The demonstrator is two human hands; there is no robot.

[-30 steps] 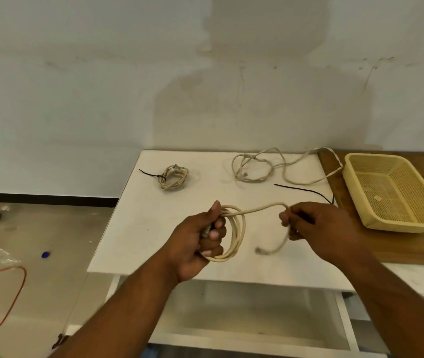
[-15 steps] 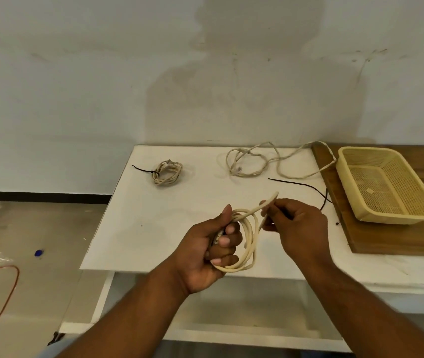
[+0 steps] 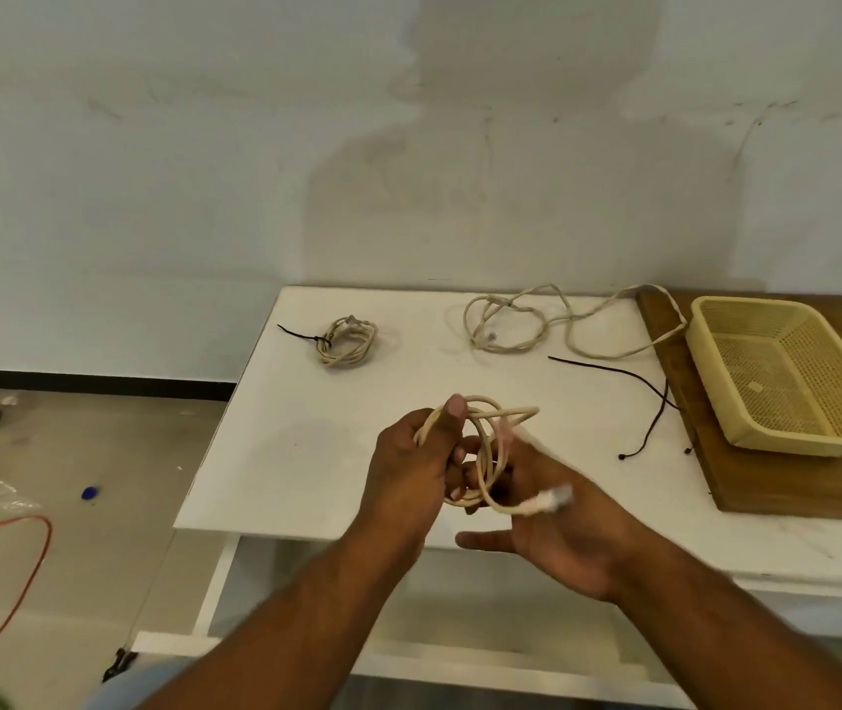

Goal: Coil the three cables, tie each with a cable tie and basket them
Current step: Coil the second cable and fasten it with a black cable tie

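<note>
Above the worktop's (image 3: 306, 453) front edge, a cable coil (image 3: 483, 453) is gripped by the left hand (image 3: 408, 468). The right hand (image 3: 557, 535) is held palm-up against it; whether it grips cannot be told.

Far left on the tabletop (image 3: 275, 453) lies a tied coil (image 3: 347, 341); behind centre sprawls a loose cable (image 3: 536, 325), its end running right onto the board (image 3: 767, 484). The basket (image 3: 787, 445) sits on that board at the tabletop's right end. Ties (image 3: 608, 368) lie between cable and board. Over the near edge, the left hand (image 3: 408, 468) grips a third coil (image 3: 485, 453), the right hand (image 3: 562, 540) just beside and below it.
</note>
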